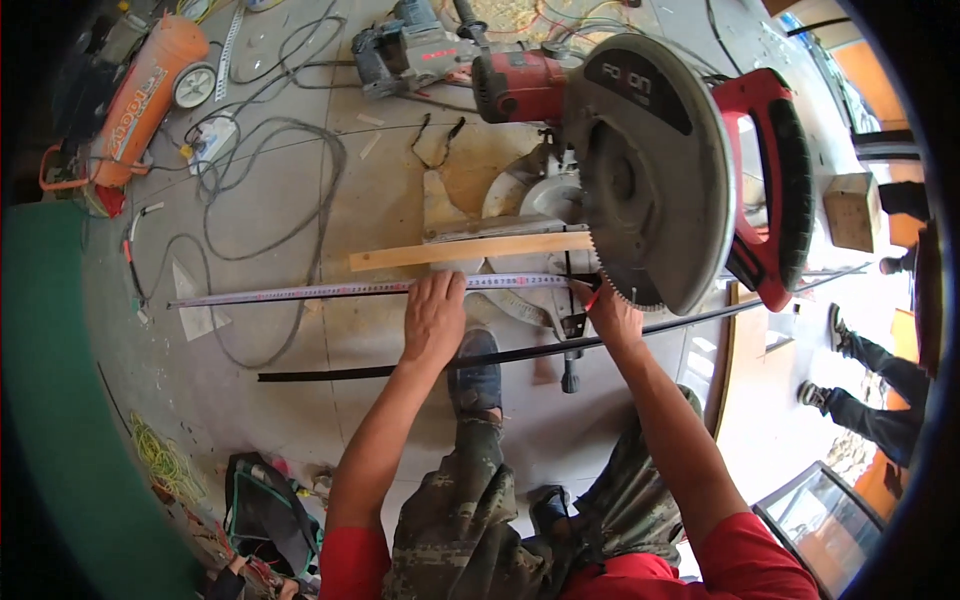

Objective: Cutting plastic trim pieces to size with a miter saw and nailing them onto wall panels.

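My left hand point(433, 315) grips an extended tape measure point(230, 298), its fingers curled over the tape, which lies along a thin dark strip. My right hand point(618, 318) is closed near the tape's right end, just below the blade of the mitre saw point(650, 180); a small red item shows at its fingers, too small to name. A wooden slat point(400, 256) lies across the saw's base, beyond the tape. A long black strip point(320, 376) runs diagonally beneath my forearms, above my left shoe point(475, 390).
An orange compressor point(140, 100), power tool point(420, 62) and looping cables point(325, 140) occupy the far floor. A green panel point(60, 350) and black bag point(260, 510) lie left. At right are a wooden box point(850, 210), another person's legs point(870, 420) and a glass-topped item point(820, 520).
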Motion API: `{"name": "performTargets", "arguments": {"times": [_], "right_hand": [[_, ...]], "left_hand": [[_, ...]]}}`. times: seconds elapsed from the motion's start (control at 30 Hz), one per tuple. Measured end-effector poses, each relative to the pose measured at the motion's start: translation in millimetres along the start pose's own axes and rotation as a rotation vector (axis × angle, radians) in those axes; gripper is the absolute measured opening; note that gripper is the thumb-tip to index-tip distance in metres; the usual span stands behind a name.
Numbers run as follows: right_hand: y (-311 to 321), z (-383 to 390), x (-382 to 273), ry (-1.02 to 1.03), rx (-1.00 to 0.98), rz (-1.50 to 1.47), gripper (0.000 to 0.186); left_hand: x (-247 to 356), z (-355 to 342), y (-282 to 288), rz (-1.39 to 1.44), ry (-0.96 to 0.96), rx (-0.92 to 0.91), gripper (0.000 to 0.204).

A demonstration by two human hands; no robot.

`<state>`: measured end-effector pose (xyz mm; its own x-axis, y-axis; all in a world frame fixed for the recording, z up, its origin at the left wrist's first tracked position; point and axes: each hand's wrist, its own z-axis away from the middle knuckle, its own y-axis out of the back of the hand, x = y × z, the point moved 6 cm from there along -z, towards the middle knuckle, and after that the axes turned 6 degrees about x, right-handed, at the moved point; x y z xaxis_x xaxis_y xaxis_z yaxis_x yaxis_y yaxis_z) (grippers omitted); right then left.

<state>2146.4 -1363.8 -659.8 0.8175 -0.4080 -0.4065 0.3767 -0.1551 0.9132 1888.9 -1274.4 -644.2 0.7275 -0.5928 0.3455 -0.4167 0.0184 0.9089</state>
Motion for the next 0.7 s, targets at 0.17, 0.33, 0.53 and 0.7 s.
{"name": "performTargets", "arguments": {"times": [0.17,0.33,0.53,0.7], "right_hand": [[0,1,-3,0.154,0.161,-0.01,0.046],[1,0,6,0.178,0.153,-0.045,0.046],[9,-3,4,0.123,0.047,-0.17,0.048],[-23,7,-7,0.228,0.033,0.029,0.048]], "left_hand": [[-2,-11,-5,-0.256,-0.196,-0.092,0.02],[-7,-17,-20,-0.389,-0.108,-0.305,0.014],[-17,-13,-24,-0.365,-0.173,-0.346,0.012],[-57,18,7,-0.276,-0.219,-0.272,0.011]]}}
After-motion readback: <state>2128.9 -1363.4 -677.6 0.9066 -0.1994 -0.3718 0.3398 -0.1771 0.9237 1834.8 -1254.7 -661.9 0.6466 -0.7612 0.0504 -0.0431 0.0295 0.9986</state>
